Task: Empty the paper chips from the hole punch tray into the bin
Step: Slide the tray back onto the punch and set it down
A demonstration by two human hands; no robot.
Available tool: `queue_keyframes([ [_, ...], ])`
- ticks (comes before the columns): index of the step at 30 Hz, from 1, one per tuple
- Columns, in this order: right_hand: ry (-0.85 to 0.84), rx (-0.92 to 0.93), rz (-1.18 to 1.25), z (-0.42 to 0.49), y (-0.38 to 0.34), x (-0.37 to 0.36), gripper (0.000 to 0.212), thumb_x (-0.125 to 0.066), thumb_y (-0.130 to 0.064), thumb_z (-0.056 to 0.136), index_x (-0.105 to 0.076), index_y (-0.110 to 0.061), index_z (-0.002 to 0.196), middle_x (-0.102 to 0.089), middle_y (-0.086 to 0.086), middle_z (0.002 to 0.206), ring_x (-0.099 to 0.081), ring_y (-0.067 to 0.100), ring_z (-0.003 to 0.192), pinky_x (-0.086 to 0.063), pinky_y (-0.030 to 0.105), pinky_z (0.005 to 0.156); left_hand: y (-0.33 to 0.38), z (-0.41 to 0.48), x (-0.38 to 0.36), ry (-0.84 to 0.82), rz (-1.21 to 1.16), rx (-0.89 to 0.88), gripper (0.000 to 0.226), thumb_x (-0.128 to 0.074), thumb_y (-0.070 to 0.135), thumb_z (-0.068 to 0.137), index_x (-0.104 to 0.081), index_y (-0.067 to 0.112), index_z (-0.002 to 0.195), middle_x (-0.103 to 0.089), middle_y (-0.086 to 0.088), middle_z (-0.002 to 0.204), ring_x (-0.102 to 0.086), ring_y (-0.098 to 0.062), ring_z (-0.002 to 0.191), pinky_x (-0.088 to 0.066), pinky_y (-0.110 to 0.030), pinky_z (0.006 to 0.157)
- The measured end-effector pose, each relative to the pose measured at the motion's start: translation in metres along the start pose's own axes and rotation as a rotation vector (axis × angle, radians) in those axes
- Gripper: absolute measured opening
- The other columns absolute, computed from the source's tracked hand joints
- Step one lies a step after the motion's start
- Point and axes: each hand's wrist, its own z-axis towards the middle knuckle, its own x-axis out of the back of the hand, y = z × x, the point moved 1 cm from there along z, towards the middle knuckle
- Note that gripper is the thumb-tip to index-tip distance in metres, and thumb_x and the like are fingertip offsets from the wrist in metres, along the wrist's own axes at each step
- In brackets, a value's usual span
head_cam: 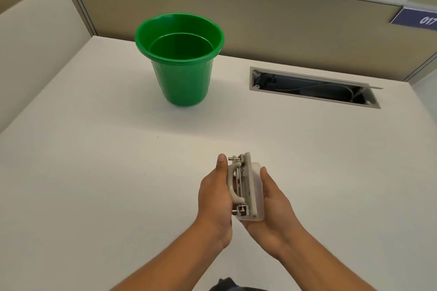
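A grey two-hole punch point(242, 184) is held on its side above the near part of the white desk, between both hands. My left hand point(216, 198) grips the handle side, thumb up along its top end. My right hand point(272, 205) cups the clear plastic chip tray point(257, 192) on the punch's underside. I cannot make out any paper chips inside the tray. A green plastic bin point(181, 59) stands upright at the far left-centre of the desk, well beyond the hands; its inside looks bare.
The white desk point(94, 172) is bounded by beige partition walls at the back and left. An open cable slot point(312, 87) is sunk into the desk at the back right. A blue number plate point(416, 19) hangs on the right partition.
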Motion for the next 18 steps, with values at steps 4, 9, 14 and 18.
queue_keyframes([
  [4,0.0,-0.007,0.018,-0.0032,-0.0037,0.0051,0.052,-0.043,-0.052,0.096,-0.076,-0.014,0.11,-0.076,0.011,0.109,-0.073,0.023,0.099,-0.059,0.034,0.075,-0.0048,-0.0026,-0.0047,0.007,0.081,-0.038,0.049,-0.045,0.058,0.094,-0.078,0.025,0.085,-0.08,-0.002,0.085,-0.076,-0.016,0.078,-0.055,-0.032,0.07],
  [9,-0.027,-0.005,0.061,-0.0049,-0.0067,0.0055,0.051,-0.044,-0.052,0.096,-0.076,-0.014,0.11,-0.077,0.01,0.106,-0.074,0.023,0.097,-0.06,0.034,0.073,-0.0056,-0.0042,-0.0086,-0.017,0.14,-0.115,0.045,-0.044,0.056,0.094,-0.077,0.027,0.082,-0.079,0.002,0.08,-0.073,-0.009,0.071,-0.053,-0.019,0.055],
  [14,-0.042,0.002,0.108,-0.0075,-0.0102,0.0056,0.045,-0.051,-0.052,0.093,-0.078,-0.017,0.106,-0.077,0.005,0.099,-0.074,0.019,0.089,-0.057,0.033,0.071,-0.0043,-0.0077,-0.0104,-0.056,0.203,-0.214,0.047,-0.049,0.054,0.093,-0.074,0.016,0.082,-0.073,-0.003,0.071,-0.066,-0.004,0.062,-0.049,-0.014,0.052],
  [18,-0.038,0.002,0.1,-0.0091,-0.0105,0.0047,0.045,-0.05,-0.053,0.093,-0.077,-0.019,0.107,-0.075,0.005,0.099,-0.068,0.02,0.09,-0.045,0.034,0.076,-0.0039,-0.0088,-0.0081,-0.083,0.363,-0.308,0.05,-0.054,0.061,0.085,-0.06,0.015,0.066,-0.057,0.004,0.057,-0.054,-0.008,0.054,-0.044,-0.022,0.051],
])
